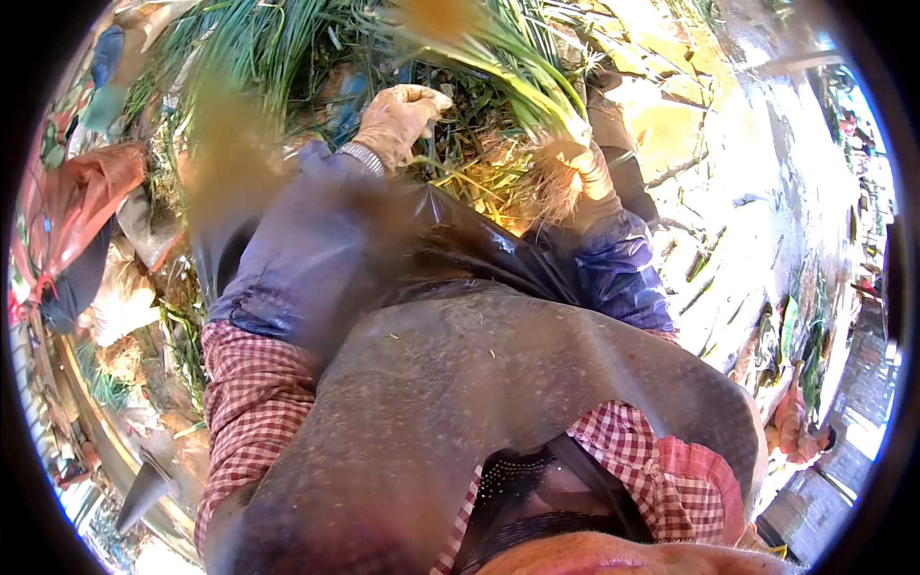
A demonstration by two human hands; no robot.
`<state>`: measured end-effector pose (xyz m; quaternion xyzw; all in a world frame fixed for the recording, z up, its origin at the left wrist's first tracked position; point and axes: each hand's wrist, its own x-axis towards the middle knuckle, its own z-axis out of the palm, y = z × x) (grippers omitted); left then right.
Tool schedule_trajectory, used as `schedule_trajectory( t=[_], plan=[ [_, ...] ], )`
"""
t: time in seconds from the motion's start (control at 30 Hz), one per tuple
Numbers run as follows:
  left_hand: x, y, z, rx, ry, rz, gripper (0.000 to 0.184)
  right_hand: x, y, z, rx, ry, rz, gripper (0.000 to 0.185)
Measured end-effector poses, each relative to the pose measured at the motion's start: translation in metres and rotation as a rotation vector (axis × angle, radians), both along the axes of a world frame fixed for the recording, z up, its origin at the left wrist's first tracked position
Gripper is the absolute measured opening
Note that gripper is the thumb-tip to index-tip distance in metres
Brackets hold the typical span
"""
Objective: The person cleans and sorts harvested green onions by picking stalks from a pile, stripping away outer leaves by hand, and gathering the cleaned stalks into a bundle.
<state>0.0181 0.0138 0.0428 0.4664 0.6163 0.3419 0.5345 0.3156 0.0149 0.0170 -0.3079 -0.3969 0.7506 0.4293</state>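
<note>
My right hand [596,180], in a pale glove, grips a bunch of green onions [537,91] near the white ends. Their stringy roots [556,187] hang down beside the palm, and the long green leaves point up and to the left. My left hand [395,123], also gloved, is closed with its fingers curled in, apart from the bunch. What it holds, if anything, is hidden. Yellowed leaves and trimmings [489,182] lie between my hands, above the dark apron [479,230] over my lap.
A large heap of green onions [259,57] lies at the far left. An orange-red sack [91,196] is at the left edge, with a root bundle [123,287] below it. Leaf litter covers the bright ground at right. Another person [800,426] is at the far right.
</note>
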Motion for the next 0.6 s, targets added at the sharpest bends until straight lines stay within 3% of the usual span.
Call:
schedule_trajectory(
  t=[0.1, 0.23, 0.27, 0.3, 0.37, 0.43, 0.57, 0.6],
  plan=[
    [0.023, -0.009, 0.025, -0.05, -0.241, 0.122, 0.019, -0.018, -0.005, 0.001, 0.129, -0.056, -0.067, 0.061],
    [0.052, -0.022, 0.038, -0.306, -0.46, 0.231, 0.044, -0.033, -0.021, 0.024, 0.281, -0.063, -0.067, 0.06],
    [0.063, -0.026, 0.033, -0.283, -0.567, 0.169, 0.046, -0.033, -0.021, 0.019, 0.262, -0.108, -0.05, 0.054],
    [0.074, -0.03, 0.022, -0.26, -0.672, 0.106, 0.049, -0.044, -0.032, 0.033, 0.075, -0.105, -0.097, 0.048],
    [0.106, -0.035, 0.006, -0.085, -0.701, 0.033, 0.048, -0.051, -0.04, 0.037, 0.102, -0.115, -0.065, 0.051],
    [0.128, -0.04, 0.008, -0.112, -0.911, 0.144, 0.032, -0.053, -0.046, 0.039, 0.157, -0.165, -0.021, 0.057],
    [0.125, -0.038, 0.01, -0.197, -1.16, 0.27, 0.028, -0.036, -0.048, 0.018, 0.198, -0.233, 0.017, 0.068],
    [0.121, -0.04, 0.023, -0.211, -1.098, 0.282, 0.03, -0.033, -0.049, 0.02, 0.205, -0.308, 0.036, 0.067]
  ],
)
